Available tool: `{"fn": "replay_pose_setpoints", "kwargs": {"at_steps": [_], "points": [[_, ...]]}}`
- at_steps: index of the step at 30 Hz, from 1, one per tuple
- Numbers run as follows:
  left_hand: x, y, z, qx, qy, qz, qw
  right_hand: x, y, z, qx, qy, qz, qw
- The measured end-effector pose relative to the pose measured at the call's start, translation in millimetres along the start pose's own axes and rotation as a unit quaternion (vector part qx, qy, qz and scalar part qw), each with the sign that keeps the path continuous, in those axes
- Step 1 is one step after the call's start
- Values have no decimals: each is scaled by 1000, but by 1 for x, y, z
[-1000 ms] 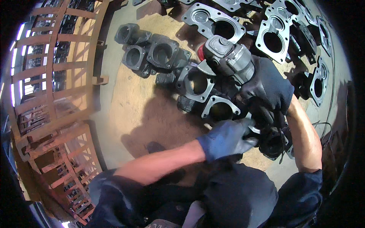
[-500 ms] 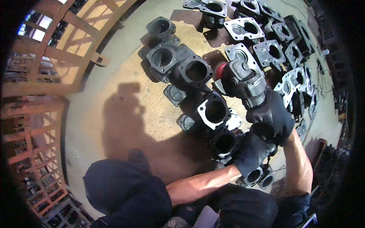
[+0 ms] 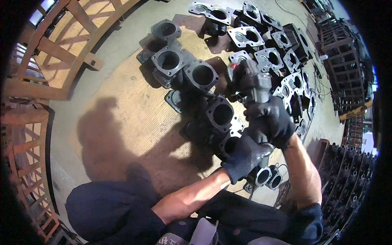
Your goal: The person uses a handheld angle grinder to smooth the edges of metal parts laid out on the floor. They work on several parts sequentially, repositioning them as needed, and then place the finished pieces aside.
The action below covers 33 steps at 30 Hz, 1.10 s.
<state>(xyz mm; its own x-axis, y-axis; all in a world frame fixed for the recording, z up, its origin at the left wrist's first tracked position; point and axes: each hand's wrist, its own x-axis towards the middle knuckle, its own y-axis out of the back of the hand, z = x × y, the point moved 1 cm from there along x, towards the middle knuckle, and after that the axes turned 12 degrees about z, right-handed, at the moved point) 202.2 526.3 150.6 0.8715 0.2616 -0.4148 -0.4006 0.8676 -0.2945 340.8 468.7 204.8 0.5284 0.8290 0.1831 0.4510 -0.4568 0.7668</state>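
Observation:
Both my hands wear black gloves and hold an angle grinder [image 3: 258, 87]. My right hand [image 3: 274, 122] wraps round its body just behind the head. My left hand [image 3: 244, 158] grips the rear end, lower and to the left. A bit of red shows at the grinder's far end [image 3: 233, 66]; most of the disc is hidden. Left of the grinder head stands a grey flanged casting [image 3: 213, 85] with a round bore. A dark flanged casting [image 3: 210, 117] lies beside my gloves, and another sits partly behind my left hand. Whether the disc touches any casting I cannot tell.
More grey castings [image 3: 157, 68] stand at the far left on a tan ribbed board [image 3: 126, 122]. Several bright-faced castings [image 3: 234, 36] crowd the far right. Orange metal racks [image 3: 38, 89] line the left side. Dark stacked parts [image 3: 347, 175] fill the right.
The whole view has shifted a little, with the castings now farther left. The grinder has turned, so less of its red disc shows. Both hands keep their hold.

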Motion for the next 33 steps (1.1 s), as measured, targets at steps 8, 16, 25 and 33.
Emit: {"fn": "replay_pose_setpoints", "kwargs": {"at_steps": [8, 16, 25, 33], "points": [[21, -39, -83, 56, -147, 105, 982, -19, -47, 28, 152, -216, 43, 963], [41, -23, -71, 54, -134, 70, 987, 6, -45, 41, -22, -23, -7, 999], [73, -12, -51, -58, -88, 148, 983, 56, -59, 58, 112, -188, -49, 974], [73, -13, -50, -63, -92, 164, 980, 55, -51, 44, 132, -200, -23, 971]]}}
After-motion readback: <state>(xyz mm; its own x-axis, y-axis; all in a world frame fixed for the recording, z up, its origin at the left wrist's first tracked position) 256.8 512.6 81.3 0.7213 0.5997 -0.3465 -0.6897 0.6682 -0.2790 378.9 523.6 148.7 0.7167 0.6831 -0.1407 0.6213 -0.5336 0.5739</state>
